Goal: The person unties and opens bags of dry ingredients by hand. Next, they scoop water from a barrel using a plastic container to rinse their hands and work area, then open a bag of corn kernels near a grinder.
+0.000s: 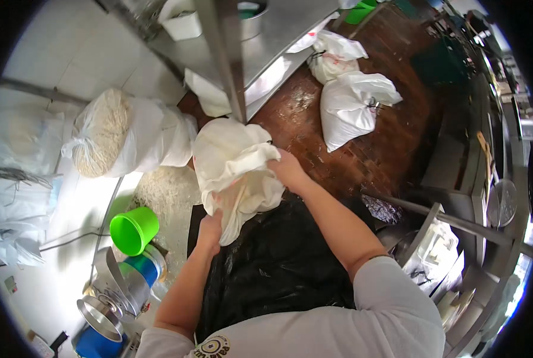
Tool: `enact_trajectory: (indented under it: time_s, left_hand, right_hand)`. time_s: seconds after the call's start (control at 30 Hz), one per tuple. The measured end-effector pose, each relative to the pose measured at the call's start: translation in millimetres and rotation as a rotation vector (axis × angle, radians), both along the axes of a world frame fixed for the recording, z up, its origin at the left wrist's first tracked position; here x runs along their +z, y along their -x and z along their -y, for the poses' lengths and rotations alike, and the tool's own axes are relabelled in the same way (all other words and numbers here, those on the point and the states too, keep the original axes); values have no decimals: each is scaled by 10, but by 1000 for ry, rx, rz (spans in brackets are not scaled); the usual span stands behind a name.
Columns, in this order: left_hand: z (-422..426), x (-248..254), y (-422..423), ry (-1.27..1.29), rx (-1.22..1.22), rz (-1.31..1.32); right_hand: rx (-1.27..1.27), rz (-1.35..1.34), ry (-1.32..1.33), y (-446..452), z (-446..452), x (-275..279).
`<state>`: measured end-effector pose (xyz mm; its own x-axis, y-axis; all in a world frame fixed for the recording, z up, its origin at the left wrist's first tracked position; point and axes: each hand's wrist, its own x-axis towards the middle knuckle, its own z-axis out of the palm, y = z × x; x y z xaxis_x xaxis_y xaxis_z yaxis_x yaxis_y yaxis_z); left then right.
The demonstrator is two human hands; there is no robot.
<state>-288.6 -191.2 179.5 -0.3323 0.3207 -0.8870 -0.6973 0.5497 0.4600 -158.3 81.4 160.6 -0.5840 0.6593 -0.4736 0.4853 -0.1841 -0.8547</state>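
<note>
In the head view a large white sack [225,140] stands in front of me, its mouth loose and folded toward me. My left hand [210,231] is closed around the near left edge of that mouth. On the far right side, my right hand [288,169] grips the rim of the same sack. The cloth between my hands hangs in folds, and what lies inside is hidden. A black apron [272,268] covers my front just below the sack.
Two tied white sacks [353,107] stand on the wet brown floor [392,65]. Clear bags of pale pellets [102,134] lie at left. A green bucket [134,231] and metal pans [102,316] are lower left. A steel table leg [228,59] rises behind my sack.
</note>
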Motion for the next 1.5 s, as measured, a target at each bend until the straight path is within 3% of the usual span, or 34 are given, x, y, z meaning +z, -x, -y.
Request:
enact_trajectory:
  time_s: [0.13, 0.17, 0.27, 0.3, 0.37, 0.4, 0.47, 0.5, 0.6, 0.63, 0.67, 0.7, 0.77, 0.87, 0.9, 0.93, 1.0, 1.03, 1.07, 1.13, 1.17, 1.27, 1.33, 1.37, 1.4, 1.5]
  left_hand:
    - [-313, 6, -479, -2, -266, -196]
    - [-361, 52, -598, -70, -190, -108]
    - [-676, 549, -812, -75, -292, -13]
    - [-711, 512, -888, -77, -296, -14]
    - [-709, 371, -1051, -79, -609, -177]
    - [-708, 497, -1102, -78, -605, -175]
    - [-690, 971, -1088, -121, -983, -400]
    - [-653, 1154, -1050, -105, -1007, -344]
    - [-373, 1152, -828, -201, -1117, -309]
    - [-252, 742, -748, -159, -1174, -315]
    - [-146, 475, -692, -164, -1175, -311]
    - [-104, 267, -635, -113, -1020, -298]
    - [-179, -108, -559, -18, -719, -290]
    - [-466, 84, -505, -217, -788, -390]
    - [-543, 249, -542, -271, -841, -461]
    - [-519, 139, -572, -277, -856, -456]
    - [-631, -188, -644, -234, -873, -386]
    - [-624, 437, -588, -194, -808, -331]
    - [-579, 396, -563, -191, -808, -332]
    - [-317, -50, -542, -209, -520, -146]
    - [-136, -1067, -546, -241, -487, -98]
    - [-152, -653, -572, -165, -538, -259]
    - [-221, -102, -458, -174, -610, -282]
    - [-253, 45, -384, -181, -668, -313]
    - [-176, -553, -345, -252, -611, -297]
    - [-53, -329, -156, -210, -716, -153]
  right_hand:
    - [-296, -160, 291, -379, 66, 395]
    - [-332, -266, 296, -561, 81, 504]
    - [-536, -317, 435, -1176, 160, 909]
    - [-578, -330, 430, -1366, 189, 1045]
    - [-626, -290, 401, -1755, 314, 1339]
    - [-635, -242, 376, -1923, 414, 1479]
    - [-654, -230, 306, -2194, 730, 1686]
    - [-655, -229, 302, -2216, 912, 1773]
    - [-672, -134, 278, -2242, 1382, 1788]
    - [-578, -36, 236, -2255, 1490, 1552]
    - [-483, 63, 196, -2242, 1592, 1342]
    - [-409, 206, 38, -2169, 1622, 1193]
    - [-449, 277, -31, -2093, 1507, 890]
    - [-550, 295, -160, -2227, 1173, 414]
    - [-611, 184, -87, -2164, 1076, 619]
    - [-633, 239, -39, -2062, 1016, 920]
    - [-548, 338, -140, -2021, 1117, 937]
    - [-494, 334, -184, -1943, 1274, 904]
    - [-504, 304, -144, -1899, 1387, 869]
    - [-524, 247, -63, -1706, 1619, 978]
    - [-558, 241, -84, -1668, 1603, 1033]
    - [-513, 284, -207, -1668, 1362, 998]
    - [-315, 460, -403, -1573, 1292, 1255]
    - [-325, 504, -340, -1603, 1281, 1177]
    - [-342, 507, -350, -1662, 1286, 1051]
    - [-237, 629, -346, -1811, 1354, 585]
